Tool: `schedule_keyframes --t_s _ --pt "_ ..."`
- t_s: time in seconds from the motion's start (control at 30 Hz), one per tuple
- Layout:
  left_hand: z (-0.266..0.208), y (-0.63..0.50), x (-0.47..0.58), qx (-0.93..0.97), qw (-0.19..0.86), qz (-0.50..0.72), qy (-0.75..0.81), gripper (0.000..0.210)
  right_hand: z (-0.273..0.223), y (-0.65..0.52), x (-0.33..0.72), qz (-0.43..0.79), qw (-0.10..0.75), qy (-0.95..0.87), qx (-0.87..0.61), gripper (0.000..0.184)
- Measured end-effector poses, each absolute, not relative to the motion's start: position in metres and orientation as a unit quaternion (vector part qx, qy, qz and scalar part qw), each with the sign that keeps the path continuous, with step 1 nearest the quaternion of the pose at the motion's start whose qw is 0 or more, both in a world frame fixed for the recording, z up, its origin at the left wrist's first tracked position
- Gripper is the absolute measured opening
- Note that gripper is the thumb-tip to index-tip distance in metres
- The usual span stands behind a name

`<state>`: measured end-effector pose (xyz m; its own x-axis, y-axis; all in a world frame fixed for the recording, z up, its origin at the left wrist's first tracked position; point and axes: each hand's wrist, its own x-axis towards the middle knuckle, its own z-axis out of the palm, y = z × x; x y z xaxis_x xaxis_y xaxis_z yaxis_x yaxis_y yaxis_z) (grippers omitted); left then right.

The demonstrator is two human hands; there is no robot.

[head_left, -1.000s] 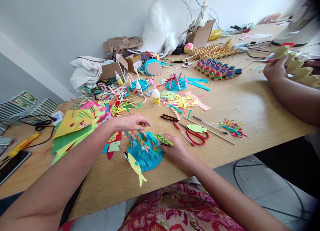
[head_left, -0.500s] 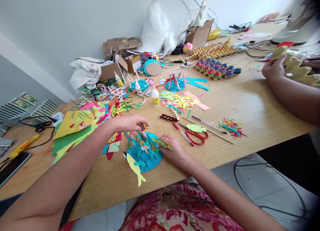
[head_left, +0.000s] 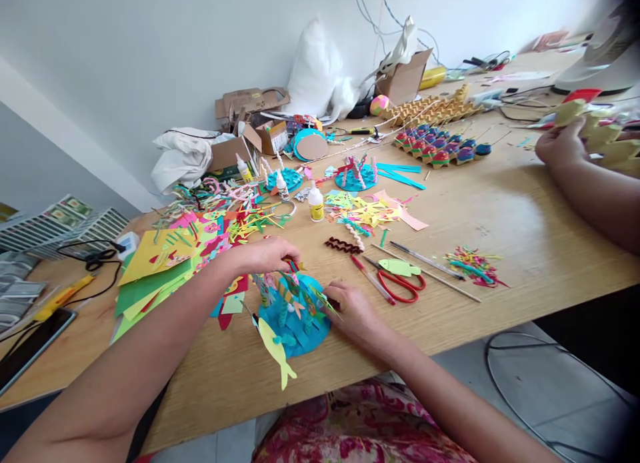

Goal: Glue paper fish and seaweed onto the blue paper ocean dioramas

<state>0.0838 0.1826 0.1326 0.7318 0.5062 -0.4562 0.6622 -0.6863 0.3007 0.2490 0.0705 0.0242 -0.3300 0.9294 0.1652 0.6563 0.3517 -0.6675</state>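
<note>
The round blue craft base [head_left: 309,343] is resting on the table [head_left: 450,216], lower centre of the frame. The left hand [head_left: 273,255] is hovering above its upper edge, fingers pinching a small multicoloured piece [head_left: 293,266]. The right hand [head_left: 356,313] is resting nearer the green fish [head_left: 323,299], which is extending just left of its fingers, long axis slanting down rightward; their grip cannot be told.

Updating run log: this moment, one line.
left grip: far side of blue round base; right grip: its right edge; yellow paper fish: its near-left edge
</note>
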Motion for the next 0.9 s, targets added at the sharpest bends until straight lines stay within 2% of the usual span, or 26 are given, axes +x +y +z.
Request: schedule_keyframes --t_s 0.6,0.9 --pt "0.1284 0.1856 0.0783 0.916 0.259 -0.135 0.275 0.019 0.0194 0.0782 0.2502 0.27 0.263 -0.767 -0.52 0.008" --pt "0.1278 0.1858 0.0781 0.915 0.259 -0.135 0.278 0.019 0.0201 0.0782 0.248 0.214 0.236 -0.804 -0.502 0.011"
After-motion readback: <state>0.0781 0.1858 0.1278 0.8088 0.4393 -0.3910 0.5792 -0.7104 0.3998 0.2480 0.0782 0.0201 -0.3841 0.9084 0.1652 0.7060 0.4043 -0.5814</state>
